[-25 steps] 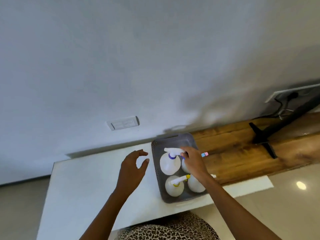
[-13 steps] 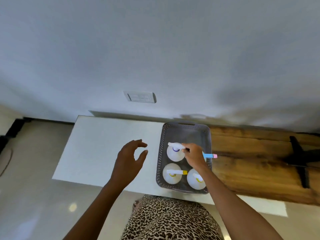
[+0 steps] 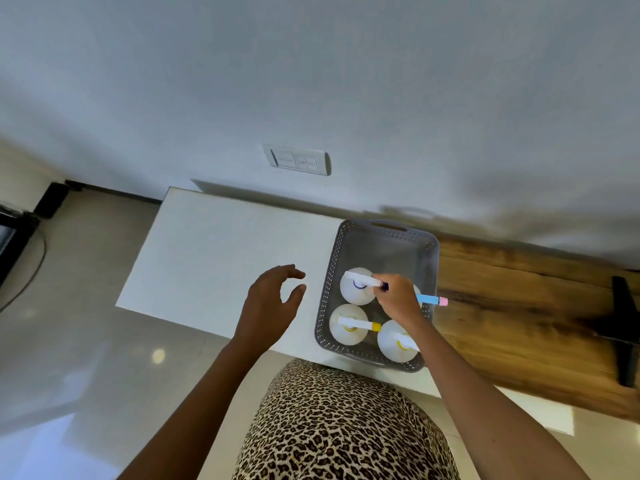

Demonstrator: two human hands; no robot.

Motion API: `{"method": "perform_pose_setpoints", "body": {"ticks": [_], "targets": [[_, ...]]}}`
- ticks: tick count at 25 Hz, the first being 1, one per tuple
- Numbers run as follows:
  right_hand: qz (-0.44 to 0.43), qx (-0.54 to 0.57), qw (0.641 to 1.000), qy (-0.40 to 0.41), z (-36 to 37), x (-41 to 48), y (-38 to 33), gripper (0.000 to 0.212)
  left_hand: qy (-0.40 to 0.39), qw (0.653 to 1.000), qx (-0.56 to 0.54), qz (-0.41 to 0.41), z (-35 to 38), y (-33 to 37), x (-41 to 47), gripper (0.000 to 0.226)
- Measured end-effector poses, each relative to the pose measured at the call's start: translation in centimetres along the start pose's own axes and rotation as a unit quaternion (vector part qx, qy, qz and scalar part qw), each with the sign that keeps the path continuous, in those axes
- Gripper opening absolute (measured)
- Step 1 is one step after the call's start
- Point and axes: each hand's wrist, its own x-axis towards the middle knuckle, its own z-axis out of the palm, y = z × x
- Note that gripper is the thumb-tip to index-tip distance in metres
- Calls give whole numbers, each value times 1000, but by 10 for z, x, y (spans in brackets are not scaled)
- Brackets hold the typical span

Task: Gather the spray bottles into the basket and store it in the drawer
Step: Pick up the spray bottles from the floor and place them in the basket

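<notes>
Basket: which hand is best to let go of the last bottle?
Right. The right hand is over the basket on the blue-nozzle bottle; the left hand hovers open beside it.

Both forearms are bare from the bottom edge of the view up to the wrists, with no sleeve over either one. The left hand [image 3: 268, 304] and the right hand [image 3: 398, 301] are bare too: neither wears a glove, and neither wrist carries a band or watch. Between the arms, at the lower middle of the view, is a garment of leopard-print fabric [image 3: 343, 427]: a tan ground closely covered with small, irregular black-edged spots that have darker brown centres. It bulges forward in a rounded shape, and its lower part is cut off by the bottom edge.
</notes>
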Motion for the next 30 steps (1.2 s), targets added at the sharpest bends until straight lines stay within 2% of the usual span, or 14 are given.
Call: {"method": "perform_pose_setpoints", "body": {"ticks": [7, 12, 17, 20, 26, 30], "targets": [[-41, -52, 998, 19, -5, -13, -25, 46, 31, 999, -21, -5, -8, -7, -13, 22], [-100, -44, 994, 23, 4, -41, -62, 40, 75, 996, -38, -19, -26, -22, -46, 23], [-186, -40, 981, -19, 33, -83, -115, 33, 153, 985, -61, -45, -63, -58, -106, 23], [-258, -65, 963, -49, 61, -121, -151, 32, 207, 973, -72, -72, -87, -92, -166, 23], [-357, -78, 920, -142, 143, -233, -210, 28, 346, 921, -84, -160, -121, -157, -322, 20], [-456, -111, 849, -244, 222, -332, -252, 27, 448, 852, -93, -255, -139, -205, -441, 20]]}}
